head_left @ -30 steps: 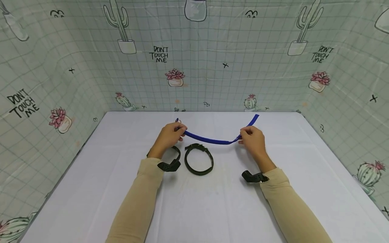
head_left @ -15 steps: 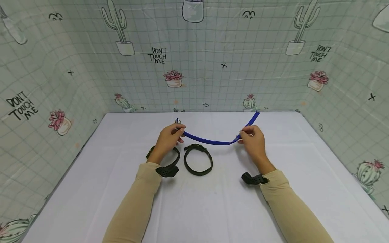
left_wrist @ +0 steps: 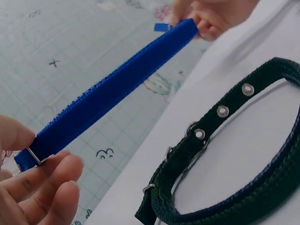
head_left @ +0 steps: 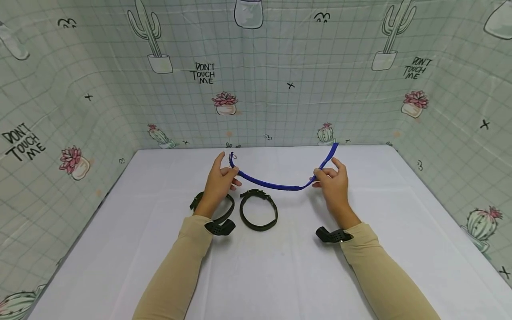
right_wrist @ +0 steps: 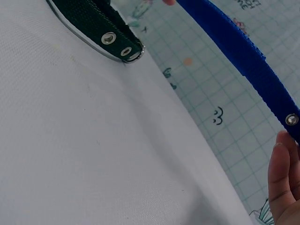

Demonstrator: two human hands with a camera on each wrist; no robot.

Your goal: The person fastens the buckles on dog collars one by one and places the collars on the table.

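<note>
A blue collar strap hangs in a shallow sag above the white table. My left hand pinches its ring end, with the index finger pointing up. My right hand pinches it near the free end, which sticks up past the fingers. In the left wrist view the blue strap runs from my fingers up to the other hand. In the right wrist view the strap with a metal eyelet passes above one fingertip.
A dark green collar lies buckled in a loop on the table below the strap; the dark collar also shows close by in the left wrist view. A second dark collar lies partly under my left wrist. Cactus-print cloth walls enclose the table.
Both hands have loosened their curl: the left index finger and the right fingers now stick out. The strap's ends tilt up more steeply; its sag stays.
</note>
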